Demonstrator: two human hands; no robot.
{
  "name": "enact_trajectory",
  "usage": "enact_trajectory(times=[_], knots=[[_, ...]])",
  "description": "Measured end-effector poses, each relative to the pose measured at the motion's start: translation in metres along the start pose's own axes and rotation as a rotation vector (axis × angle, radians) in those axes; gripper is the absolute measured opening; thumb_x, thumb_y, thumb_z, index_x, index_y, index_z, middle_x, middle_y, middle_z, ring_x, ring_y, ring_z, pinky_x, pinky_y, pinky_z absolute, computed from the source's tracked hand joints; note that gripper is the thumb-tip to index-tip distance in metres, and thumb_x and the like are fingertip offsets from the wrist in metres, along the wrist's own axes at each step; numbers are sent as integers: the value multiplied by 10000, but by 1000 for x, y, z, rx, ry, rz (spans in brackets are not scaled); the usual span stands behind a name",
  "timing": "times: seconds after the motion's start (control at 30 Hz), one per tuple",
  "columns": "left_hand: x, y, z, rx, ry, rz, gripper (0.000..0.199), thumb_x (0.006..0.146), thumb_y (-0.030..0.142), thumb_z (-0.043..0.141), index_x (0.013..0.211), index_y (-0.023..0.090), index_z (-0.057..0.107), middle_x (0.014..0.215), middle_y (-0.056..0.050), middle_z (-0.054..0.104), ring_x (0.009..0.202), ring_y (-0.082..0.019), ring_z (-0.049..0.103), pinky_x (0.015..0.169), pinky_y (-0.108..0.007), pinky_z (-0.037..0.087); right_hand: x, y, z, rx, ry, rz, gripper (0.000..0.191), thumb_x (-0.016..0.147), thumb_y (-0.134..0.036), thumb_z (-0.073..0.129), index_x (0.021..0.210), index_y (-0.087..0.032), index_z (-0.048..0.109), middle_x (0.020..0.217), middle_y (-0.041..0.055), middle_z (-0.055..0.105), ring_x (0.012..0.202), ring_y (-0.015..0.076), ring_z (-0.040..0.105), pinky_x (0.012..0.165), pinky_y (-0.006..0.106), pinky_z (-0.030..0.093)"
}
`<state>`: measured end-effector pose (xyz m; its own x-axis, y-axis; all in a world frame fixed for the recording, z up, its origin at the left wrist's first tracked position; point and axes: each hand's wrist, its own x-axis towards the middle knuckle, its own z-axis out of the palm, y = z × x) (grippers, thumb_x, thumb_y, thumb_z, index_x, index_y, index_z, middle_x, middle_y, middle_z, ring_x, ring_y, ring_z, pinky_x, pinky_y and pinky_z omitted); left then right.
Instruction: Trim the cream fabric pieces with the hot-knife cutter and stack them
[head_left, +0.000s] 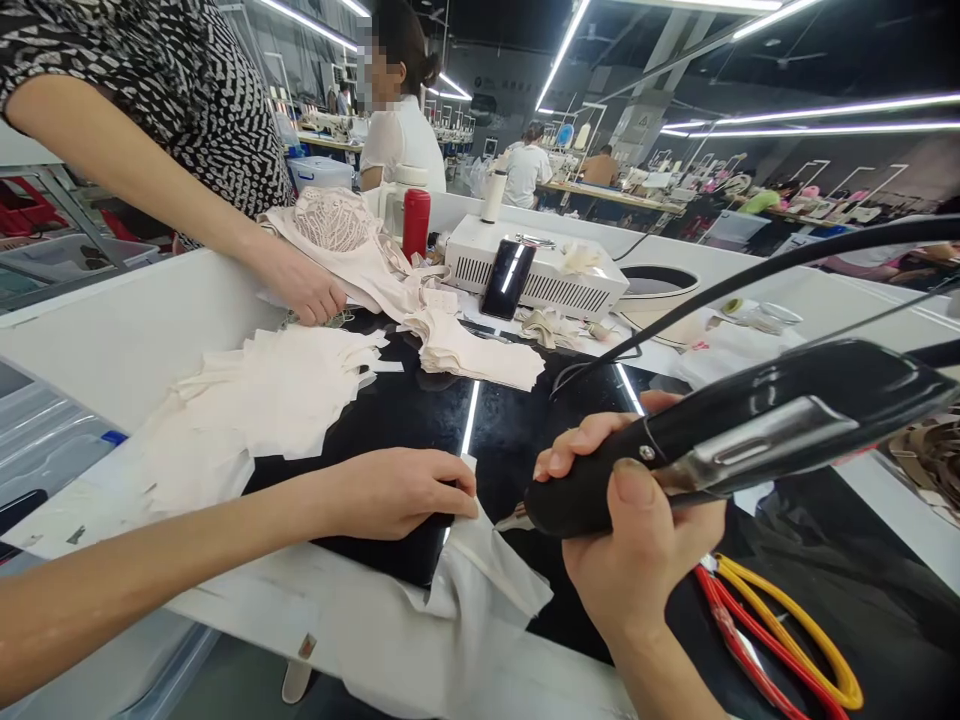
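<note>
My left hand (420, 490) reaches over the glossy black work surface (367, 420), its fingers pinched on the upper edge of a pale fabric piece (480, 570). The cloth hangs in folds over the table's front edge. In my right hand (637, 540) is a black corded hand tool (750, 420) with a metal trigger lever; my fingers wrap its rounded end and my thumb lies near the lever. Its front end points toward the fabric, and my hand partly hides it. Left of my left hand lies a spread pile of cream fabric pieces (277, 390).
A co-worker's hand (307, 280) rests by a beige lace bra (337, 225) at the back left. A stack of cream strips (480, 350), a phone (508, 278) leaning on a white vented box (540, 265), and a red bottle (416, 225) stand behind. Red-and-yellow-handled scissors (795, 620) lie right.
</note>
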<state>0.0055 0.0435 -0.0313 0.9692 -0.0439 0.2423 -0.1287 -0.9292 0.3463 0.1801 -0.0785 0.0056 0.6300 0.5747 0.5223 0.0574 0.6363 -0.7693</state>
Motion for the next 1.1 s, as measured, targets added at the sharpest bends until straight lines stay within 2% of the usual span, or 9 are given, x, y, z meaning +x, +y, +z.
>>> enact_trajectory(times=[0.13,0.43,0.67,1.1], knots=[[-4,4,1,35,-28,-18,535,853,-90,477,1263,197,665,1302,-79,676,1145,-196,678,935,-260,556,-1,-1,0,-10,-17,-18,410,855,-348,793,1196,-267,580,795,-45,668,583,149,629,546,323,559],[-6,5,9,148,-14,-1,506,862,-80,511,1257,204,650,1326,-65,661,1158,-180,666,896,-243,568,8,1,10,15,32,-29,396,810,-329,780,1145,-254,583,743,-60,639,525,143,615,506,303,543],[-7,3,15,149,-2,-6,498,895,-56,539,1295,216,658,1326,-69,651,1199,-199,653,945,-255,565,8,7,14,19,18,-14,382,818,-303,780,1142,-253,584,741,-58,659,530,141,614,505,300,554],[-8,3,18,161,51,-10,476,941,-6,529,1320,238,684,1329,-88,642,1214,-234,647,918,-286,587,14,12,20,52,9,-12,390,818,-293,793,1149,-246,592,749,-53,669,540,134,622,514,284,550]])
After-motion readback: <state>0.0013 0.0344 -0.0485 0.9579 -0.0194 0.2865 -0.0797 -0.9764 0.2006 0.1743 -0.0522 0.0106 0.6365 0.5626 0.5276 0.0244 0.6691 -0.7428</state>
